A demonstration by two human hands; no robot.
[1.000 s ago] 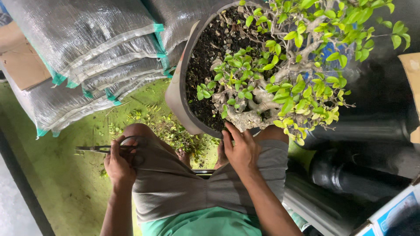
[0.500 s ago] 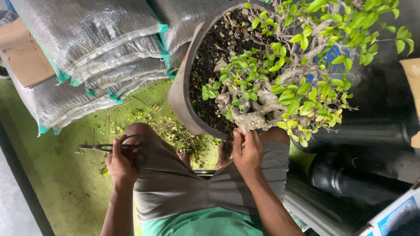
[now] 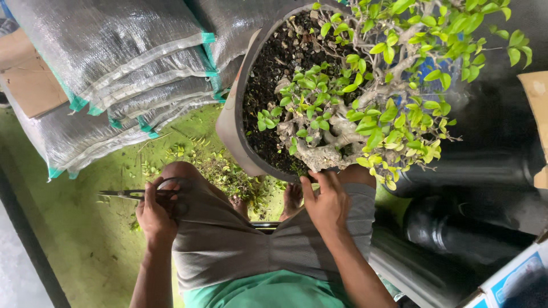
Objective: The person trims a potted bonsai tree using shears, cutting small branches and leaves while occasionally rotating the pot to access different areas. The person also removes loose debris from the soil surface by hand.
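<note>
Gripping scissors (image 3: 134, 194), the left hand (image 3: 155, 214) rests closed on the knee left of the pot (image 3: 240, 122), blades parked away. The right hand (image 3: 326, 201), fingers spread, touches the pot's near rim below the bonsai (image 3: 365, 108). Clippings (image 3: 222, 171) litter the floor beside the pot; sacks (image 3: 114, 74) lie further left.

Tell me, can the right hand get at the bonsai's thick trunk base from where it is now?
Probably yes. The right hand already rests at the pot rim, its fingertips beside the trunk base, with nothing between them.
</note>
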